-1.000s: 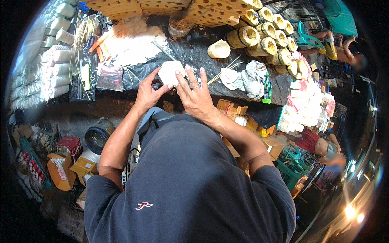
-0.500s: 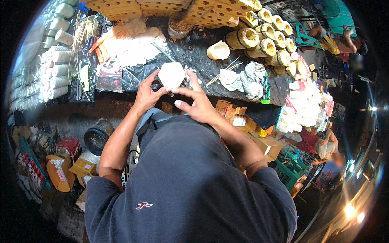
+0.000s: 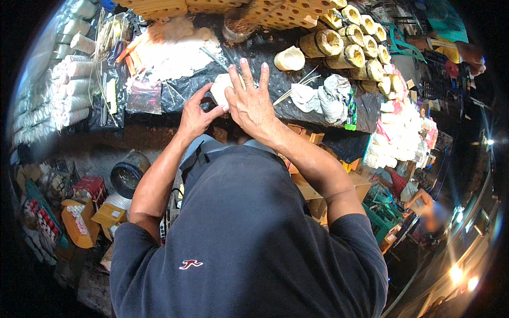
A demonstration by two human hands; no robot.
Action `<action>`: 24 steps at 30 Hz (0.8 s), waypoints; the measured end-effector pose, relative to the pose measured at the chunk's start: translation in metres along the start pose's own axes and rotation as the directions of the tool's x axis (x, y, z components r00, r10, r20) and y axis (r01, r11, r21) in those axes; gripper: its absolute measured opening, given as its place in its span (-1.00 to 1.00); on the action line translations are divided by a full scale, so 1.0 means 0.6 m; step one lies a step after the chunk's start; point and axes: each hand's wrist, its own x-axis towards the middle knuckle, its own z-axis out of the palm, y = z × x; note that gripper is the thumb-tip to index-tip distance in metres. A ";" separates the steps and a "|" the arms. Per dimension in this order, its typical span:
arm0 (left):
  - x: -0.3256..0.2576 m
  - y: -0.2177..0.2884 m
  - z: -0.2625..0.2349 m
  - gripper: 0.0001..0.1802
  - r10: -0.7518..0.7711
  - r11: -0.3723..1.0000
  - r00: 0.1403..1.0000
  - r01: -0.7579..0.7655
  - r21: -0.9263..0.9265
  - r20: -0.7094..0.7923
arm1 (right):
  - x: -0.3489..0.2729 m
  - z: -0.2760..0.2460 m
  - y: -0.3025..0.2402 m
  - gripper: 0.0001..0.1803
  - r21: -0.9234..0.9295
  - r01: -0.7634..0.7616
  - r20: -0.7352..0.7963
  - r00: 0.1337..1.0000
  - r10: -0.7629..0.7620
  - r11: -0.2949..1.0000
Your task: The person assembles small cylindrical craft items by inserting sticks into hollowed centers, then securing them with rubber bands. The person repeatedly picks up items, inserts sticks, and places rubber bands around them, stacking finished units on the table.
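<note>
A white lump of soft material (image 3: 220, 87) rests on the black sheet covering the worktable (image 3: 275, 55). My left hand (image 3: 195, 115) pinches its near left edge with thumb and fingers. My right hand (image 3: 250, 98) lies flat over its right side, fingers spread and pointing away from me, a ring on one finger. Most of the lump is hidden under my right hand.
Bamboo tube sections (image 3: 344, 45) line the table's right side, with a cream cup-shaped piece (image 3: 290, 58), thin sticks and crumpled white cloths (image 3: 323, 98) nearby. White rolls (image 3: 69, 79) stand stacked at left. A bucket (image 3: 130, 172) and boxes sit below. Another person (image 3: 419, 196) is at right.
My right hand has moved from beside the white lump to lie flat on top of it with fingers spread. My left hand stays at its left edge.
</note>
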 end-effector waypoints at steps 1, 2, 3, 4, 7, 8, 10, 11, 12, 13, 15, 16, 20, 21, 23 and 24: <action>0.002 -0.003 0.001 -0.04 -0.007 1.000 1.000 0.007 0.008 0.010 | -0.003 -0.004 0.001 -0.73 -0.055 -0.002 0.005 1.000 0.002 0.998; 0.003 0.000 -0.001 -0.05 -0.015 1.000 1.000 0.015 0.016 0.010 | -0.005 -0.008 0.005 -0.74 -0.109 0.005 0.009 1.000 -0.004 0.994; 0.001 0.004 -0.002 -0.05 -0.010 0.999 1.000 0.010 0.033 0.003 | -0.009 -0.013 0.009 -0.74 -0.162 0.012 0.012 1.000 -0.010 0.987; -0.001 0.008 -0.001 -0.05 -0.005 0.999 1.000 0.006 0.051 -0.003 | -0.017 -0.023 0.012 -0.73 -0.147 -0.019 -0.003 1.000 0.018 0.989; -0.004 0.005 0.003 -0.03 0.041 0.998 0.998 -0.039 0.050 -0.043 | -0.060 -0.017 0.019 -0.64 -0.068 -0.132 -0.088 0.988 0.125 0.989; -0.004 0.007 0.003 -0.03 0.051 0.998 0.998 -0.049 0.043 -0.039 | -0.077 -0.016 0.011 -0.46 -0.007 -0.168 -0.024 0.986 0.168 0.986; -0.005 0.005 0.005 -0.03 0.052 0.998 0.998 -0.050 0.045 -0.032 | -0.087 0.002 -0.006 -0.35 0.067 -0.124 -0.017 0.992 0.126 0.990; -0.005 0.002 0.004 -0.04 0.046 0.997 0.999 -0.045 0.057 -0.022 | -0.088 0.009 -0.016 -0.29 0.106 -0.112 -0.017 0.993 0.114 0.988; -0.004 -0.001 0.003 -0.05 0.041 0.997 0.999 -0.040 0.070 -0.011 | -0.087 0.014 -0.022 -0.28 0.107 -0.106 0.017 0.994 0.105 0.989; -0.003 -0.003 0.003 -0.06 0.050 0.997 0.999 -0.049 0.067 -0.011 | -0.085 0.020 -0.024 -0.29 0.083 -0.096 -0.005 0.995 0.096 0.992; 0.000 -0.002 0.002 -0.07 0.072 0.996 0.997 -0.071 0.062 -0.010 | -0.085 0.032 -0.025 -0.31 0.030 -0.077 -0.048 0.996 0.079 0.997; 0.000 0.000 0.001 -0.08 0.089 0.993 0.996 -0.088 0.079 -0.012 | -0.090 0.034 -0.025 -0.35 0.027 -0.080 -0.043 0.996 0.081 0.996; -0.002 -0.004 -0.003 -0.08 0.048 0.998 0.999 -0.048 0.026 0.009 | -0.113 0.017 -0.019 -0.33 0.367 -0.131 0.030 0.991 0.128 0.921; -0.002 0.000 -0.003 -0.08 0.074 0.995 0.997 -0.074 0.064 0.001 | -0.115 0.019 -0.016 -0.32 0.404 -0.168 0.001 0.983 0.183 0.899; -0.004 0.007 0.000 -0.08 0.121 0.983 0.993 -0.118 0.139 -0.010 | -0.125 0.030 -0.012 -0.30 0.482 -0.237 -0.046 0.955 0.294 0.844; -0.004 0.004 0.000 -0.08 0.094 0.990 0.996 -0.093 0.106 -0.001 | -0.125 0.039 -0.017 -0.29 0.482 -0.261 -0.063 0.942 0.330 0.836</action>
